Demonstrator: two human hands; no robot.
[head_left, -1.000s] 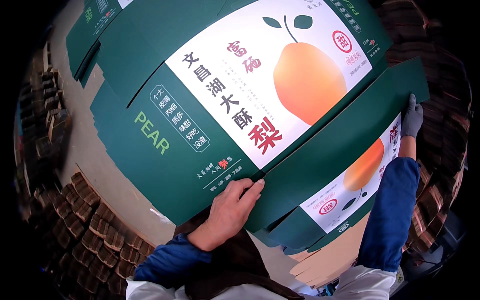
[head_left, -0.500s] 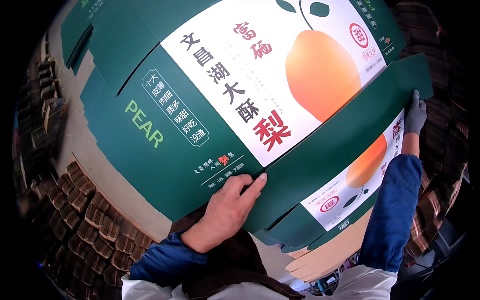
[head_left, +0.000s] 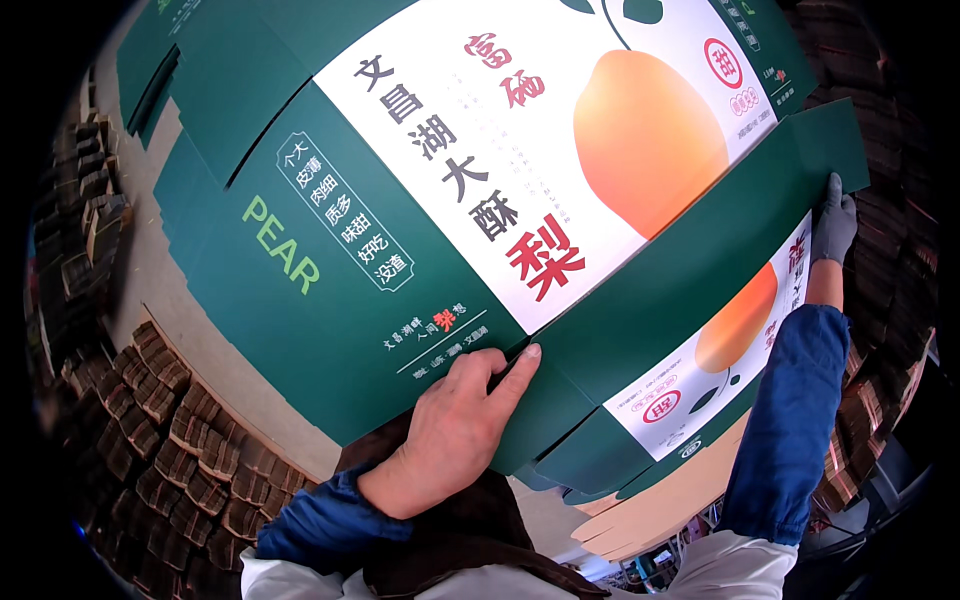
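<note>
A large flat green carton blank [head_left: 330, 290], with a white panel and an orange pear picture, fills most of the view close to my face. My bare left hand [head_left: 455, 425] grips its near edge, fingers over a flap slit. My right hand [head_left: 832, 222], in a grey glove, holds the far right flap [head_left: 800, 160] at its edge. A second printed blank [head_left: 700, 370] lies beneath, showing at the lower right.
Stacks of brown cardboard inserts [head_left: 170, 440] lie on the floor at the lower left. More brown stacks [head_left: 95, 190] line the left side and the right side [head_left: 880, 330]. Plain brown cardboard sheets [head_left: 650, 510] show under the green blanks. Another green blank [head_left: 150, 60] lies at the upper left.
The green blank has come closer and higher in view. Both hands kept their hold on its edges and moved with it.
</note>
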